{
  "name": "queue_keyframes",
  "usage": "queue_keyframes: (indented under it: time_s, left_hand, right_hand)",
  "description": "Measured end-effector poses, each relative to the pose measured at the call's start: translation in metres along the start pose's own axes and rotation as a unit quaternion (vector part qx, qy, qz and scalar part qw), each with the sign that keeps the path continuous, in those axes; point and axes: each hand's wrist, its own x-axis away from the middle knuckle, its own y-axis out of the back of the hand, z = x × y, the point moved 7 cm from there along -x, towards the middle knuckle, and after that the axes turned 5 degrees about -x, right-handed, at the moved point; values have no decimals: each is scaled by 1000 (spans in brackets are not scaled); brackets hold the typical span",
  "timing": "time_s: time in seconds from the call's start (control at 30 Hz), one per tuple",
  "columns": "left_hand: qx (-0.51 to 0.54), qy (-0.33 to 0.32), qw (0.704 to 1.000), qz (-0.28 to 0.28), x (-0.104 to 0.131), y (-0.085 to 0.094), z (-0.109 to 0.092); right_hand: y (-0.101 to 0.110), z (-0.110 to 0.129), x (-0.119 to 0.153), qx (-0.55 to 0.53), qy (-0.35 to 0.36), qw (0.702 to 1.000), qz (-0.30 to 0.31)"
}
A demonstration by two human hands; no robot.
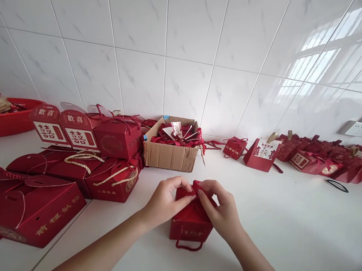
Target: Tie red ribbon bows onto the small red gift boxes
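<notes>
Pinching the top of one red gift box [193, 224], left hand [165, 199] and right hand [223, 207] partly hide it, mid-table [292, 232]; beyond, one cardboard carton [169, 156], two double-happiness boxes [81, 138] leftward, one black loop [337, 186] rightward.

Head camera looks down across table [286, 227] toward tiled wall [192, 23].

Box [192, 225] on table [298, 236] before carton [169, 156]; stacked boxes [117, 141] left, basin [6, 125] far left; packages [349, 166] right; wall [192, 32] behind.
</notes>
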Motion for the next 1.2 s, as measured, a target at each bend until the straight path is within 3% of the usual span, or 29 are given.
queue_keyframes:
  time_s: [0.2,0.43,0.57,0.67,0.87,1.03,1.2]
  left_hand:
    - [-65,-21,998,-5,1,1,0]
    - [-156,-127,978,-50,5,4,-14]
    - [-182,-148,970,-61,6,6,-18]
    - [-181,-171,967,-63,5,7,-21]
    - [-185,-203,959,-74,1,6,-19]
    - [-156,-136,976,-73,-2,11,-14]
    - [-109,-82,990,44,1,8,-14]
  right_hand:
    - [5,-1,0,55,-21,998,17]
    - [3,0,2,56,-28,996,63]
    - [5,-3,1,58,-35,997,44]
    - [4,-9,2,21,-75,996,46]
    - [-12,-18,7,-141,-198,961,135]
    - [-17,-21,7,-223,-227,939,130]
    - [-18,-22,9,-231,-232,937,117]
